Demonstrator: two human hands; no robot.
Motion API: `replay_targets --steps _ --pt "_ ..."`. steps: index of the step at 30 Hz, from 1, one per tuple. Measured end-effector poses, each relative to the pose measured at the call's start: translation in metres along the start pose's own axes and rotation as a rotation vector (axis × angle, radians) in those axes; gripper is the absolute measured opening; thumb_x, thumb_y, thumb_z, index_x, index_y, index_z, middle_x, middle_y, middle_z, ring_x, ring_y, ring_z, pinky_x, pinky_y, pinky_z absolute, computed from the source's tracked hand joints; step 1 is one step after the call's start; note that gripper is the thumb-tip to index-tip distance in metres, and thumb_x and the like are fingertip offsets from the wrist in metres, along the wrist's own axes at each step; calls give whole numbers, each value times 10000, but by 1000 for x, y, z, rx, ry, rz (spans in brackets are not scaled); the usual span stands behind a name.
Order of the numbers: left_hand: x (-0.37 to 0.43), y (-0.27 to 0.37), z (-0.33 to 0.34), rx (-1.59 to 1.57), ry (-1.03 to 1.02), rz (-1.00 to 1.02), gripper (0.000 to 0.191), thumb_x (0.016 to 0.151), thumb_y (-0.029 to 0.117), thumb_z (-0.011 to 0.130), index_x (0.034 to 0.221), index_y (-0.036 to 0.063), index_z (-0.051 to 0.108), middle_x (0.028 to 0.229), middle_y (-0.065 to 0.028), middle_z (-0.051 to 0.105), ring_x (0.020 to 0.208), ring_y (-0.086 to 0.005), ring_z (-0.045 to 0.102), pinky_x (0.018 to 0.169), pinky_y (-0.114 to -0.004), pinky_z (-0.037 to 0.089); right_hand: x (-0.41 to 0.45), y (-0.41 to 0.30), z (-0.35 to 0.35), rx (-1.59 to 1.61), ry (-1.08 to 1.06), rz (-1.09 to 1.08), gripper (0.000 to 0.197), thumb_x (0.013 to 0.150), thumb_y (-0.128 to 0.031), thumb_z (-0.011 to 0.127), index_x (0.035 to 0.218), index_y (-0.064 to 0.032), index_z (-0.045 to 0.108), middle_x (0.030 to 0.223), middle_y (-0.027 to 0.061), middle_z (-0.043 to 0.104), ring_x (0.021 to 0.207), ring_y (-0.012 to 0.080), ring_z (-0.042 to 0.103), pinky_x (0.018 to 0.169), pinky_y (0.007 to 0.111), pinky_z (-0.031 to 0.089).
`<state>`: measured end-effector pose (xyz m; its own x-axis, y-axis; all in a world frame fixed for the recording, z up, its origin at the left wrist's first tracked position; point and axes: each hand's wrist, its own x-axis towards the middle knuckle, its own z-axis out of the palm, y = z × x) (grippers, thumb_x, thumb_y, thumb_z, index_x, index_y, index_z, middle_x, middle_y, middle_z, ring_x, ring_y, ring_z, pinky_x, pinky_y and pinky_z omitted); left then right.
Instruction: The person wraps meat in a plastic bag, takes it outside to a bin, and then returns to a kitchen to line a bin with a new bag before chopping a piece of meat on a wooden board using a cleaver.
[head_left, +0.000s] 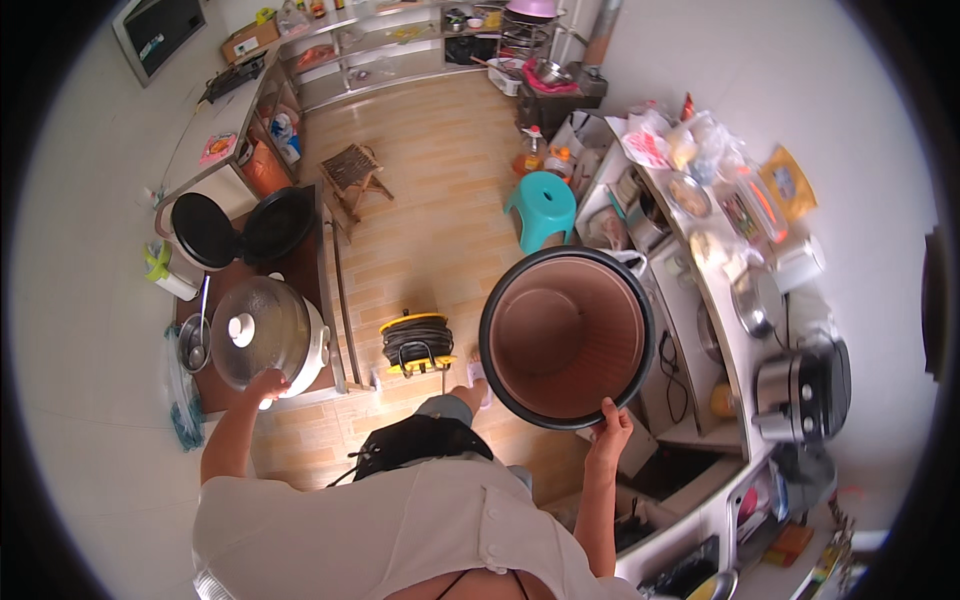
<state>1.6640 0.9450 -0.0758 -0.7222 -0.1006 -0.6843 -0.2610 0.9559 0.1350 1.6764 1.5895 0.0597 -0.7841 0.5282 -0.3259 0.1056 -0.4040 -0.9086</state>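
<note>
My right hand (613, 429) grips the dark rim of a large brown plastic bucket (536, 334), thumb over the edge; the bucket hangs tilted, its inside showing no contents. On the left, my left hand (268, 384) touches the near edge of a white electric pot (311, 349) with a glass lid (259, 330); whether it grips anything cannot be told. Beside the pot lies a small metal pan with a ladle (196, 343). Behind it stands an electric griddle (240, 229) with its two black plates spread apart.
A yellow-and-black cable reel (417, 343) stands on the floor before me. Farther off are a turquoise plastic stool (544, 210) and a small folding stool (352, 171). Along the right runs a cluttered shelf unit (709, 300) with a rice cooker (799, 390).
</note>
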Motion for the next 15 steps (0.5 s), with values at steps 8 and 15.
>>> replay_targets --steps 8,15 --pt "152 228 -215 169 -34 330 306 782 361 547 688 76 607 650 -95 618 626 -253 603 578 -395 470 223 -81 152 -207 -87 -14 178 783 -234 606 789 -66 548 731 7 533 675 94 515 592 210 402" --pt "198 408 -384 204 -243 704 395 804 458 500 787 67 558 657 -98 593 665 -298 592 584 -391 449 390 -104 290 -317 90 -152 119 789 -134 564 752 -22 561 715 14 531 617 92 474 534 195 361"
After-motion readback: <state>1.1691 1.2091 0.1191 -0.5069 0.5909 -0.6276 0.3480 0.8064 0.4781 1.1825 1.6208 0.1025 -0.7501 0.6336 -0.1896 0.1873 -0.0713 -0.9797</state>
